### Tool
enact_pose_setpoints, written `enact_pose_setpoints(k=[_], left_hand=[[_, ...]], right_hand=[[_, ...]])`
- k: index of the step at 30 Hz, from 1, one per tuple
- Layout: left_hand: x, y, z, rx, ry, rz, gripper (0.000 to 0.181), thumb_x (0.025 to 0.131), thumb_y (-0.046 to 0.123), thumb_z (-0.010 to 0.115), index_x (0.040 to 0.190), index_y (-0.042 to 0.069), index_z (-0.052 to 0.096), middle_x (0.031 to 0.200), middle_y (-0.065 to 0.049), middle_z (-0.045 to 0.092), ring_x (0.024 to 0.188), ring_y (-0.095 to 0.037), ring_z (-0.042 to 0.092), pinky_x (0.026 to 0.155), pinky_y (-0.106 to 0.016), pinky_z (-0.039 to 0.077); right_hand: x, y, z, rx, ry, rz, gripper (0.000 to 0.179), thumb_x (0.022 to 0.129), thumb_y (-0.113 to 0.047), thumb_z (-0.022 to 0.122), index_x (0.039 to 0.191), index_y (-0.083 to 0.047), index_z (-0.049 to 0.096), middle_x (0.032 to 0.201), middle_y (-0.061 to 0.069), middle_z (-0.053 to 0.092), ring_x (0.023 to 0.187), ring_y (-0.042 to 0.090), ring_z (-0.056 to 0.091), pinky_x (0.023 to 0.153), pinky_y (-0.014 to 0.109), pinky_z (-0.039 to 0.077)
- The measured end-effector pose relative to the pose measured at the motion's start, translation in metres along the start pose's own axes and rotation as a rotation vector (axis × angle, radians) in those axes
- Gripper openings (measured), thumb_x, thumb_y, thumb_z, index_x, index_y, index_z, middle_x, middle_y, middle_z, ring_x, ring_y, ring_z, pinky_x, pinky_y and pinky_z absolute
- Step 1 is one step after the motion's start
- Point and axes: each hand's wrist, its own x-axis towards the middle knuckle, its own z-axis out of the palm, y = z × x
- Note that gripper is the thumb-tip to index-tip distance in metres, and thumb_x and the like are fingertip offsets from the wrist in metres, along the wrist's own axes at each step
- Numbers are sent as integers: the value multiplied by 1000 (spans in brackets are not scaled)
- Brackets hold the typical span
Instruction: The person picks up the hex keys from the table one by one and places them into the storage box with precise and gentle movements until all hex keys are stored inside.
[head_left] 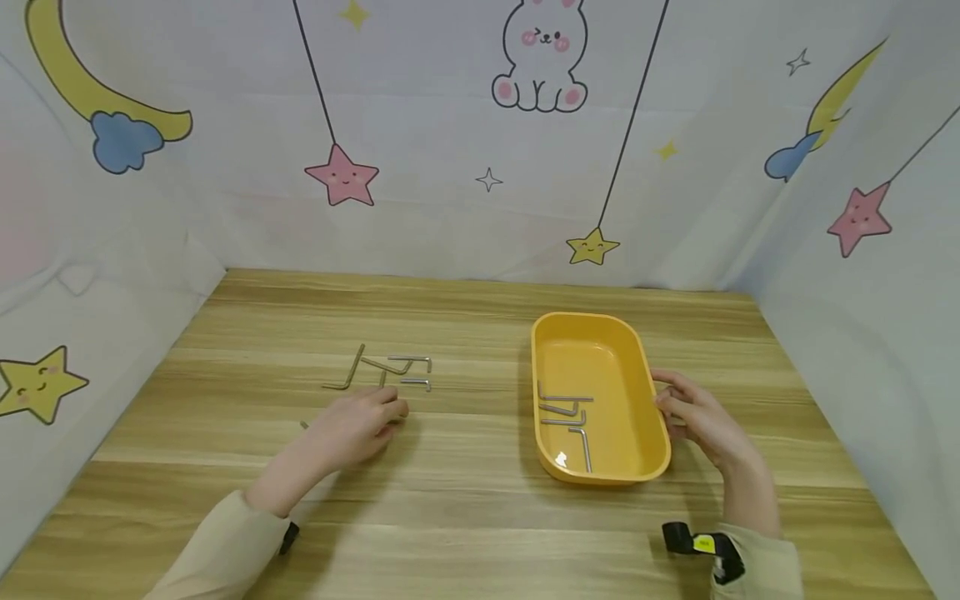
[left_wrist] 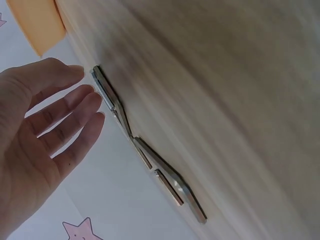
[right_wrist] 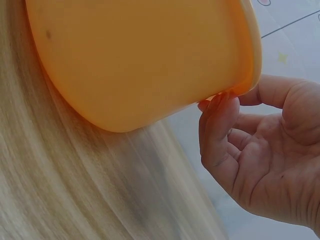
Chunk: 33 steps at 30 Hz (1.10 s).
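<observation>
My left hand (head_left: 360,423) is low over the left part of the table, its fingers loosely bent and holding nothing. Beside its fingertips lie several L-shaped hex keys, among them a brassy one (head_left: 352,368) and a small silver one (head_left: 416,382). The left wrist view shows the hand (left_wrist: 55,117) apart from a dark hex key (left_wrist: 170,172) on the wood. My right hand (head_left: 705,421) grips the right rim of a yellow tray (head_left: 649,375), fingers curled at its edge (right_wrist: 254,65). Several silver hex keys (head_left: 585,450) lie inside the tray's left half.
The wooden table (head_left: 465,533) carries both groups of keys. Another key's end (head_left: 303,425) pokes out beside the left forearm. A white printed curtain (head_left: 450,225) encloses the back and both sides.
</observation>
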Motion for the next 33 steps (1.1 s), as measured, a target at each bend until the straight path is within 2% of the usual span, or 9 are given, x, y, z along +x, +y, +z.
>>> enact_pose_setpoints(k=[9, 13, 17, 21, 33], left_hand=[[4, -6, 5, 28, -49, 29, 22, 76, 1, 72, 95, 10, 66, 77, 4, 52, 66, -7, 46, 58, -21, 40], [7, -7, 7, 52, -62, 32, 21, 77, -1, 71, 94, 11, 65, 78, 3, 54, 67, -9, 50, 59, -24, 43], [8, -7, 8, 59, -76, 26, 22, 79, -1, 70, 97, 11, 64, 84, 0, 60, 77, -15, 61, 68, -31, 53], [9, -8, 9, 71, -87, 21, 23, 80, 0, 70, 99, 12, 63, 90, -1, 62, 87, -21, 64, 76, -37, 55], [10, -8, 13, 116, -72, 44, 24, 79, 1, 69, 98, 13, 60, 87, -1, 60, 86, -22, 64, 71, -37, 54]], right_hand=[[-1, 0, 0, 11, -2, -5, 59, 101, -20, 46, 149, 1, 21, 91, -4, 55, 72, 7, 55, 67, 30, 55], [0, 0, 0, 1, 0, -7, 57, 101, -19, 45, 149, 2, 21, 90, -4, 55, 70, 7, 53, 66, 30, 54], [1, 1, 1, 1, 3, -5, 56, 101, -19, 45, 148, 1, 22, 90, -4, 55, 70, 7, 53, 67, 30, 55], [1, 1, 1, 3, 8, -7, 56, 101, -20, 46, 148, 1, 23, 89, -4, 56, 70, 7, 53, 68, 31, 55], [2, 2, 1, -3, 9, -8, 56, 101, -21, 46, 148, 0, 24, 89, -5, 56, 70, 7, 53, 69, 32, 55]])
